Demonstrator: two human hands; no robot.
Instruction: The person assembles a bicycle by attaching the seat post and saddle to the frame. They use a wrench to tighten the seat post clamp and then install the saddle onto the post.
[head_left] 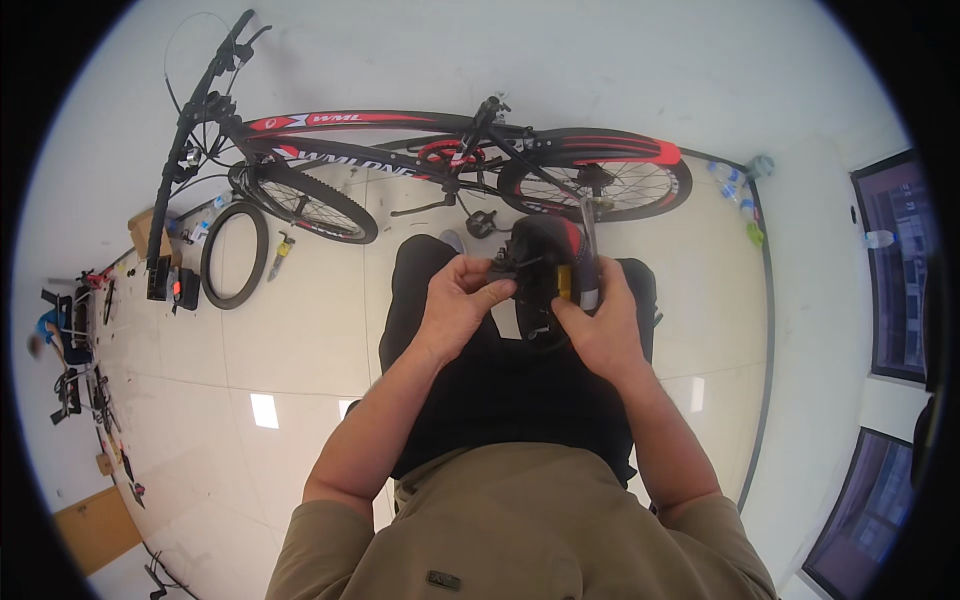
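Over my lap is a black bicycle saddle (pixel 545 237) with a red edge, its dark underside partly hidden by my fingers. My right hand (pixel 606 325) is closed around its right side, where a pale silvery tube (pixel 589 235) stands upright and a small yellow piece (pixel 564 281) shows beside the thumb. On the left, the thumb and fingers of my left hand (pixel 462 300) pinch a small black part (pixel 502 268) against the saddle's underside. Whether that part is fixed to the saddle I cannot tell.
A black and red bicycle (pixel 380 150) leans along the white wall ahead, its front wheel (pixel 310 205) at left. A loose tyre (pixel 235 255), a yellow-handled tool (pixel 281 255) and boxes (pixel 150 235) lie left. Plastic bottles (pixel 735 185) lie right. Another person (pixel 52 328) is far left.
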